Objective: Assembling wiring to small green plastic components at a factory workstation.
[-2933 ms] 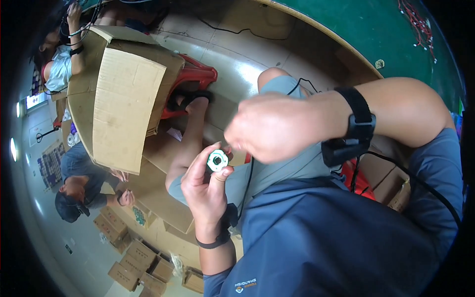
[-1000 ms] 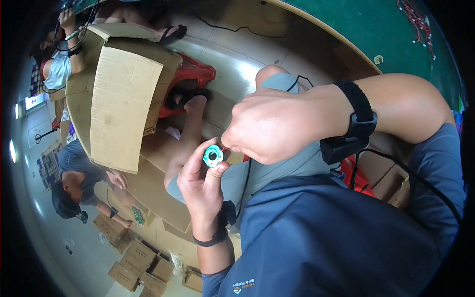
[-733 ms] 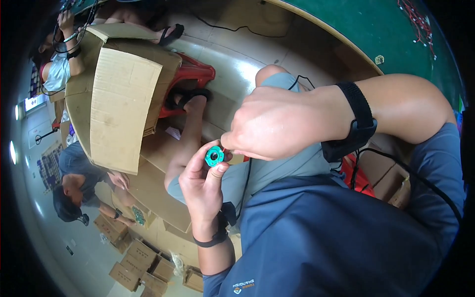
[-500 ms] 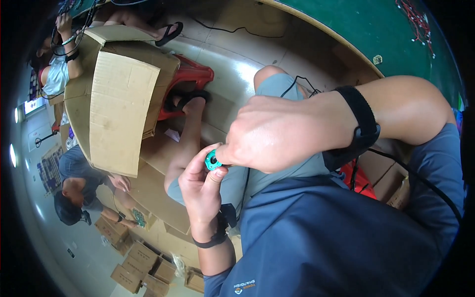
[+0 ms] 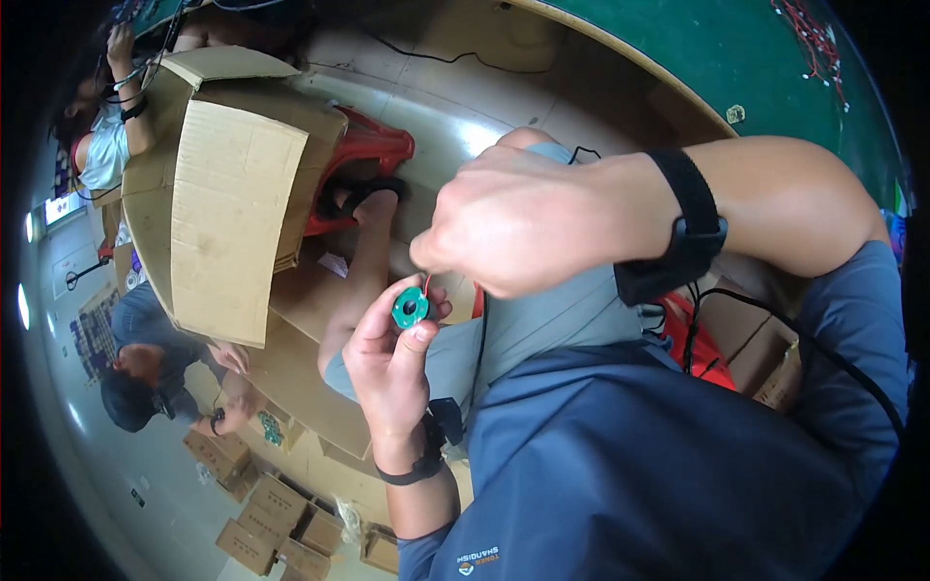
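Observation:
My left hand [image 5: 387, 373] pinches a small round green circuit board [image 5: 411, 308] with a dark hole in its middle, between thumb and fingers. A dark rim shows at the board's side. From its upper edge a short red wire [image 5: 427, 285] runs to my right hand [image 5: 528, 221]. That hand is closed just above the board, back turned up, fingertips partly hidden, with the wire's end at its fingers. Both hands are over my lap, and each wrist wears a black strap.
Left of me stands an open cardboard box [image 5: 237, 223] beside a red plastic stool [image 5: 373, 145]. Red wires [image 5: 814, 48] lie on a green tabletop [image 5: 678, 29]. Two other people work at the left, one near green boards [image 5: 271, 428]. Cartons [image 5: 262, 523] stand on the floor.
My right hand has risen off the board, and the red wire now shows between them. The board's face is turned more into view. A co-worker's hand has moved from the green boards.

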Motion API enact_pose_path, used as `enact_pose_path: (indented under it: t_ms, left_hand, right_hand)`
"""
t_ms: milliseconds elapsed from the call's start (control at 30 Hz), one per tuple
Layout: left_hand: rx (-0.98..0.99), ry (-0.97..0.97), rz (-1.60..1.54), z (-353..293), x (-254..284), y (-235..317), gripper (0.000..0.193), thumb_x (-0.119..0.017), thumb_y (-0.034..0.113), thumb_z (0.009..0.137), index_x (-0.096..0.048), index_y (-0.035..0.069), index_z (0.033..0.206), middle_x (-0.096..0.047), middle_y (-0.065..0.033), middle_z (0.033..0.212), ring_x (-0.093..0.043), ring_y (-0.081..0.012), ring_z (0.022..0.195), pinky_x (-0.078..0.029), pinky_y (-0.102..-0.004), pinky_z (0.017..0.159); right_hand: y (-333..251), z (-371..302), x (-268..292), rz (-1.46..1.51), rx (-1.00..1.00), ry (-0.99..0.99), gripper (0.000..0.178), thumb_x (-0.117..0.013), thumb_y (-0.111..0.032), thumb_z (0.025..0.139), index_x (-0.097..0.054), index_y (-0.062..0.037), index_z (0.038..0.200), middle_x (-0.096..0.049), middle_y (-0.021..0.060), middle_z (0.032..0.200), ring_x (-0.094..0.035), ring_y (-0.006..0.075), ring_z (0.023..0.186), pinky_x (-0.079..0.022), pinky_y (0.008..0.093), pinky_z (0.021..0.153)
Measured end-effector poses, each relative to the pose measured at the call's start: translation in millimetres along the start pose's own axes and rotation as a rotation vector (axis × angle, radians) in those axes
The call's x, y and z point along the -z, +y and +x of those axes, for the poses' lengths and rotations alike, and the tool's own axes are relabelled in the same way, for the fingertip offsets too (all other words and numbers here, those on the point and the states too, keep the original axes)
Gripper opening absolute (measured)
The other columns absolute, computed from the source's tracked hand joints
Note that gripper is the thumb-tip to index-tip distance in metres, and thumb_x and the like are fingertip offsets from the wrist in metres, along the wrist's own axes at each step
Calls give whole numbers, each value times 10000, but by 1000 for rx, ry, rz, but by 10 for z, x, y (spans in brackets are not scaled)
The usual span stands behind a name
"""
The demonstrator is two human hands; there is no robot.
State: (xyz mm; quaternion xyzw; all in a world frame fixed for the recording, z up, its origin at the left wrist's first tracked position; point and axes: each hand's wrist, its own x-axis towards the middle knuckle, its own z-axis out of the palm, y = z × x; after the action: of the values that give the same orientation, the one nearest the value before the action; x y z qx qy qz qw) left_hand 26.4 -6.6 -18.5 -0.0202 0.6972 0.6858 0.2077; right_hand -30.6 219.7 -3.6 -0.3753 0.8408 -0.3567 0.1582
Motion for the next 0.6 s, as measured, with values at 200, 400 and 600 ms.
enact_pose_path:
  t_ms: [200, 400, 600]
  left_hand:
    - [-61, 54, 51, -30, 34, -38, 412, -729, 78, 875, -590, -68, 1234, -687, -112, 1014, -655, -175, 916, -534, -303, 849]
    - [-83, 96, -21, 13, 61, -50, 410, -725, 77, 878, -586, -70, 1235, -684, -130, 1020, -655, -194, 922, -550, -336, 861]
    - [-42, 47, -17, 23, 35, -44, 416, -721, 66, 879, -581, -68, 1247, -678, -118, 1033, -651, -185, 933, -546, -327, 854]
  right_hand:
    - [-11, 24, -62, 14, -7, -18, 100, -662, -136, 729, -709, -69, 785, -682, 168, 721, -685, 359, 717, -548, 438, 604]
    - [44, 33, -60, -9, -59, -38, 92, -661, -137, 742, -707, -73, 790, -682, 164, 725, -685, 346, 713, -547, 431, 602]
    - [70, 59, 54, -45, -76, -17, 120, -691, -141, 702, -691, -33, 754, -679, 167, 707, -683, 357, 698, -544, 428, 583]
